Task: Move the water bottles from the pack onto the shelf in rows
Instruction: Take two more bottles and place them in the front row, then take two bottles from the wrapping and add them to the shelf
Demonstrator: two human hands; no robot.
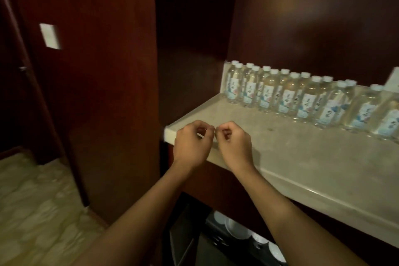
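Two bare forearms are seen nearest the camera, stretched forward to the front left corner of the shelf (302, 157). The pale stone shelf is set into dark red-brown wood panelling (97, 93), and a patterned carpet (32, 211) is seen at lower left. The water bottles (287, 97) are stood upright in two rows along the back edge of the shelf, from its back left corner out to the right edge of view. Each is capped in white and wrapped in a pale label with blue and pink artwork and dark vertical characters, too blurred to be read. The left hand (190, 147) and right hand (235, 147) are held just beside each other over the front left corner, fingers curled inward and pressed towards the thumbs; nothing can be made out between them. White cups (237, 229) are glimpsed below the shelf.
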